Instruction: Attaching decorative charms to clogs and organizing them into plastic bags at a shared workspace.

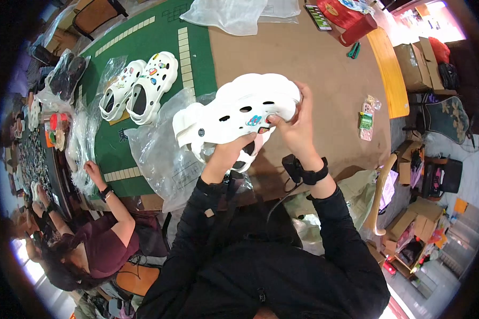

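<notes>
Held clog: the white clog [245, 93] is up over the bench [330, 69], its toe right of the green mat [162, 37], its heel strap above the mat's edge.
Right hand: this hand [299, 130] pinches the toe, fingers wrapped behind, thumb pressed beside the colourful charms [254, 122]; the grip seems meant to leave that thumb free to press.
Left hand: the other hand [229, 157] supports the lower edge, thumb along it; I can't tell how its remaining fingers close.
Tilt: sideways, probably so the holes face the wearer.
Shoe below: a second white clog [261, 143] peeks out underneath, right of the mat; whether it's held, I can't tell.
Decorated pair: two charm-covered clogs [160, 80] stand side by side on the mat, perhaps set aside for reference.
Wrapping: a clear plastic bag [154, 143] sprawls over the mat's near right corner.
</notes>
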`<act>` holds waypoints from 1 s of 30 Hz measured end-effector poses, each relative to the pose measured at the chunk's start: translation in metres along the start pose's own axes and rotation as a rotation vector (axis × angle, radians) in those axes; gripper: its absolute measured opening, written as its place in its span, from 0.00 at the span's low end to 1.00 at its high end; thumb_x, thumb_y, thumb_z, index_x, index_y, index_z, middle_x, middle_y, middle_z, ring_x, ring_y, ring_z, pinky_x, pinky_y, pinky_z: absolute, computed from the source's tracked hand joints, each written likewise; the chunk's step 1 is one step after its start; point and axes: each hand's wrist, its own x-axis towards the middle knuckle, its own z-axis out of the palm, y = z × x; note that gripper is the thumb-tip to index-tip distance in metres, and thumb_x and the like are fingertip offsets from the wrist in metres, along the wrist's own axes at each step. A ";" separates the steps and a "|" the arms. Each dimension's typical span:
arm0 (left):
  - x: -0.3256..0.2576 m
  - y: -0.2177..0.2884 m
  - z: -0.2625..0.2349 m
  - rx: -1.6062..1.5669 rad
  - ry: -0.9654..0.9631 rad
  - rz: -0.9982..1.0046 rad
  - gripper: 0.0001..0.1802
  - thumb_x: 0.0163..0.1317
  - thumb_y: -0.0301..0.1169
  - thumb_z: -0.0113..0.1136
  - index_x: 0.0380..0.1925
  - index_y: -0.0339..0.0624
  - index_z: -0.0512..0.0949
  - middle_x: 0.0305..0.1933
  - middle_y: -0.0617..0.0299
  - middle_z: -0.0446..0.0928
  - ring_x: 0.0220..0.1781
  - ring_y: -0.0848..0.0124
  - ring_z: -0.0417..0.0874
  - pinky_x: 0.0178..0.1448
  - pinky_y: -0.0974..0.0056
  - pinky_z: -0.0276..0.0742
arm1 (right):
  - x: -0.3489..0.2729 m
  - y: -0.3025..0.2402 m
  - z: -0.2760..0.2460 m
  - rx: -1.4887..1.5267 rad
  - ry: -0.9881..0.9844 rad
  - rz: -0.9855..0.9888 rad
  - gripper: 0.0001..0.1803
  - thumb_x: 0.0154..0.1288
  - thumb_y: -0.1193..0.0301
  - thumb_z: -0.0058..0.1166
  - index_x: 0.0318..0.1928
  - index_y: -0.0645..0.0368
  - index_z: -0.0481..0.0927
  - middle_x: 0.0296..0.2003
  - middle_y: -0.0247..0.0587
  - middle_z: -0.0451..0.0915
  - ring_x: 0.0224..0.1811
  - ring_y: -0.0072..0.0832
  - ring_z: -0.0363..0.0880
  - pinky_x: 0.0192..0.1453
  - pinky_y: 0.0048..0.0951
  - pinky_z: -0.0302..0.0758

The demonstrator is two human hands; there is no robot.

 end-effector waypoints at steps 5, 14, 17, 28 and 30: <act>-0.002 0.005 -0.017 -0.183 0.005 -0.083 0.28 0.50 0.14 0.56 0.54 0.36 0.65 0.52 0.57 0.70 0.55 0.66 0.71 0.58 0.63 0.69 | 0.004 -0.018 -0.009 -0.046 -0.184 -0.015 0.50 0.40 0.78 0.66 0.63 0.56 0.50 0.61 0.43 0.55 0.65 0.33 0.53 0.66 0.37 0.58; -0.010 0.005 -0.017 -0.314 -0.019 -0.032 0.32 0.47 0.12 0.57 0.55 0.39 0.63 0.53 0.56 0.69 0.57 0.64 0.70 0.59 0.59 0.68 | -0.014 -0.037 0.002 -0.316 -0.051 -0.334 0.46 0.37 0.73 0.70 0.60 0.54 0.59 0.62 0.47 0.54 0.65 0.39 0.54 0.65 0.40 0.57; -0.011 0.012 -0.010 -0.314 -0.019 -0.016 0.31 0.48 0.13 0.57 0.55 0.39 0.64 0.53 0.56 0.70 0.56 0.64 0.71 0.59 0.59 0.68 | -0.028 -0.038 0.005 -0.685 0.091 -0.599 0.32 0.37 0.74 0.68 0.48 0.54 0.72 0.52 0.43 0.65 0.54 0.37 0.64 0.55 0.36 0.63; -0.024 0.028 0.023 -0.180 0.061 0.086 0.25 0.49 0.15 0.58 0.51 0.36 0.68 0.50 0.56 0.73 0.51 0.66 0.75 0.54 0.63 0.73 | -0.033 -0.051 0.018 -1.007 0.156 -0.741 0.16 0.41 0.78 0.64 0.33 0.60 0.74 0.27 0.37 0.74 0.23 0.32 0.69 0.24 0.28 0.65; -0.023 0.030 0.029 -0.171 0.053 0.093 0.25 0.50 0.15 0.57 0.50 0.36 0.68 0.50 0.56 0.73 0.51 0.66 0.75 0.53 0.63 0.73 | -0.033 -0.050 0.018 -0.992 0.202 -0.787 0.15 0.41 0.77 0.63 0.33 0.60 0.74 0.26 0.35 0.73 0.23 0.29 0.68 0.22 0.26 0.64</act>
